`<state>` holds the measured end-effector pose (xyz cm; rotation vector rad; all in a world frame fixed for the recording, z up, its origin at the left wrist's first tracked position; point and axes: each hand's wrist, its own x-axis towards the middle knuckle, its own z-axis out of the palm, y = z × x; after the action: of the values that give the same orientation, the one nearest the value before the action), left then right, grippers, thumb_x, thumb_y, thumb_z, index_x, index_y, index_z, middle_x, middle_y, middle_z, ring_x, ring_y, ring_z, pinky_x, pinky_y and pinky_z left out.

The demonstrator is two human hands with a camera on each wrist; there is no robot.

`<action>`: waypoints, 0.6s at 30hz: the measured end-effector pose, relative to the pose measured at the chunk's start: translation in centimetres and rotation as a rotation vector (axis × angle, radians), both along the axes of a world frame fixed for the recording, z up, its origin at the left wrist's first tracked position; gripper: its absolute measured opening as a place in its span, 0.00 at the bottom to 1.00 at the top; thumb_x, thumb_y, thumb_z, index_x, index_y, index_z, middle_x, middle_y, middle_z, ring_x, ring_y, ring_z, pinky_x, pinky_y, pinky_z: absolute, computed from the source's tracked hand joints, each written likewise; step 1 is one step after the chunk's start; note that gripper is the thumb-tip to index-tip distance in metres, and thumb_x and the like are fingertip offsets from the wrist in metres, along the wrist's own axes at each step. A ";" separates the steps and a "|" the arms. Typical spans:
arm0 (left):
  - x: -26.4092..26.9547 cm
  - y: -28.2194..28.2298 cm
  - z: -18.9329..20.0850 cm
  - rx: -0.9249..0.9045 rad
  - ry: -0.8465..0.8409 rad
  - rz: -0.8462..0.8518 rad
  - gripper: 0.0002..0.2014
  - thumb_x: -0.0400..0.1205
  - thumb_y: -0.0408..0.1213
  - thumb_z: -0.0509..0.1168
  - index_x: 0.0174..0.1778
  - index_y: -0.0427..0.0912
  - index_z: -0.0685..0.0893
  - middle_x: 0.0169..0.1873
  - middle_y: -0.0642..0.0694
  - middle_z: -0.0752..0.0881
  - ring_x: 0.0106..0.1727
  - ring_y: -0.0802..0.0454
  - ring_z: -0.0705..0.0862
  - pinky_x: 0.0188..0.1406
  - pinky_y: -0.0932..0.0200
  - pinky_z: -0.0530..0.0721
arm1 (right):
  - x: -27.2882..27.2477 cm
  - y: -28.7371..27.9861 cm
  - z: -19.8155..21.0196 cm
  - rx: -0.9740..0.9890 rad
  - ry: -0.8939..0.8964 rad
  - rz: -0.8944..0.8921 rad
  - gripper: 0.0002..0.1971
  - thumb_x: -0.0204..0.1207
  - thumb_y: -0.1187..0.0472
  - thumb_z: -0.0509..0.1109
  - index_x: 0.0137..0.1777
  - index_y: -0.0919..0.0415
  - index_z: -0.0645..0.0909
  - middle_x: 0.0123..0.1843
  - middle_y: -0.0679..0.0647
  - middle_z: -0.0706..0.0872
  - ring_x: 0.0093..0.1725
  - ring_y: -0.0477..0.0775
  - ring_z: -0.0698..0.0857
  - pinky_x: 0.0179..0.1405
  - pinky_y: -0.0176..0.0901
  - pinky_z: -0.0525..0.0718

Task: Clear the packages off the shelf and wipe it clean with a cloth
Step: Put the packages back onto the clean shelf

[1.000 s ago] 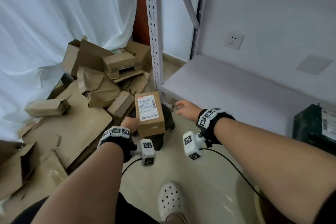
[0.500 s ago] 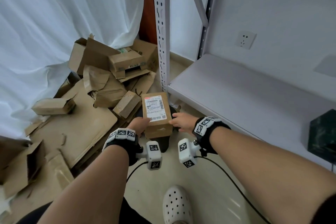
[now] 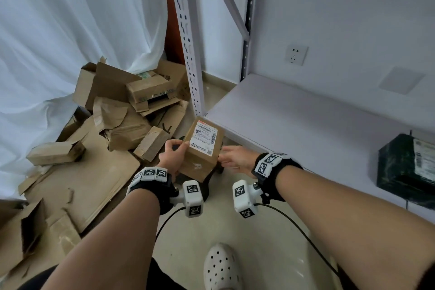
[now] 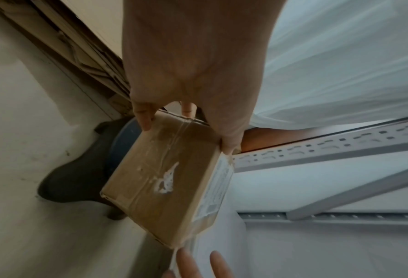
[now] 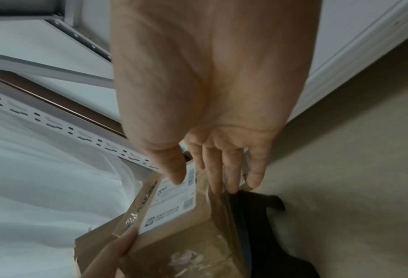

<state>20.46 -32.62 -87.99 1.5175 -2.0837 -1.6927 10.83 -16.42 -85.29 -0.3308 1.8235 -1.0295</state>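
Note:
A brown cardboard package [image 3: 202, 150] with a white shipping label hangs tilted over the floor, just off the shelf's left front corner. My left hand [image 3: 173, 155] grips its left end, thumb on one edge and fingers on the other [image 4: 145, 122]. My right hand [image 3: 231, 160] has straight fingers laid against the package's right side [image 5: 174, 235], thumb near the label. The white shelf board [image 3: 294, 129] is bare on its left part. A dark green package [image 3: 407, 169] sits at its right end. No cloth is in view.
Several torn and flattened cardboard boxes [image 3: 117, 125] are heaped on the floor at left against a white curtain [image 3: 70, 30]. A perforated shelf upright [image 3: 186, 54] stands behind the package. A black object [image 4: 79, 176] lies on the floor under it. My white shoe [image 3: 221, 268] is below.
The right hand left the shelf corner and came against the package's right side. The package has tilted and moved a little up and right, toward the shelf corner.

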 end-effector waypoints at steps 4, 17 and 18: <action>-3.3 1.8 0.9 -0.002 0.048 -0.035 0.14 0.79 0.58 0.62 0.58 0.59 0.73 0.66 0.41 0.69 0.60 0.42 0.76 0.46 0.46 0.86 | -2.2 3.8 0.5 0.033 0.128 -0.117 0.22 0.84 0.58 0.60 0.77 0.58 0.67 0.75 0.61 0.74 0.74 0.63 0.74 0.75 0.55 0.72; -15.6 19.6 2.5 0.091 0.167 -0.260 0.16 0.76 0.59 0.63 0.54 0.56 0.72 0.63 0.36 0.76 0.60 0.31 0.82 0.35 0.54 0.86 | -10.7 23.2 1.4 0.170 0.430 -0.501 0.18 0.81 0.66 0.59 0.69 0.62 0.79 0.63 0.56 0.82 0.62 0.56 0.80 0.68 0.47 0.77; -16.3 21.2 2.6 0.115 0.171 -0.264 0.16 0.76 0.58 0.63 0.54 0.56 0.72 0.63 0.37 0.75 0.61 0.32 0.81 0.39 0.51 0.87 | -11.1 24.7 1.6 0.186 0.480 -0.534 0.17 0.81 0.66 0.59 0.67 0.61 0.80 0.66 0.57 0.82 0.66 0.57 0.80 0.70 0.46 0.76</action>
<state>4.15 -11.44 -85.37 1.1132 -2.2085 -1.9826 -0.23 8.30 -83.72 0.0397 2.5072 -1.1916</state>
